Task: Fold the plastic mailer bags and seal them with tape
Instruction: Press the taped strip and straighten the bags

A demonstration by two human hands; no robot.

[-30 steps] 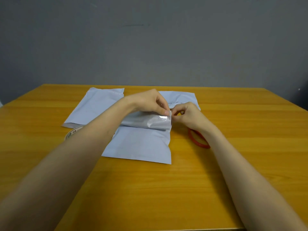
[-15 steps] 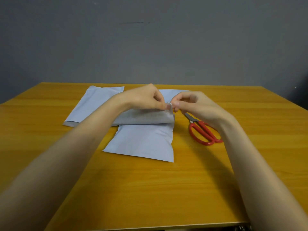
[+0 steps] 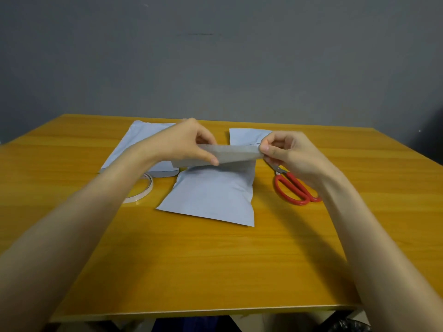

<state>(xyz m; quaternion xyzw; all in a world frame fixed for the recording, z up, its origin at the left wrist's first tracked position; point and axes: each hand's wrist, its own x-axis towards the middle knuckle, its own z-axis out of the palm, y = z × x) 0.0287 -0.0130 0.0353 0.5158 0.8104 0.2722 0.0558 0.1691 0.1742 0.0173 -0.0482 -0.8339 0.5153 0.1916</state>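
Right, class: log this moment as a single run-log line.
step: fold bag | left hand: pinches flap | right hand: pinches flap end | bag: lower part flat on table | tape roll, scissors: lying on table, unheld

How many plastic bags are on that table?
3: the middle bag, held by the left hand and right hand; the back-left bag; the back-right bag. Others may lie hidden beneath.
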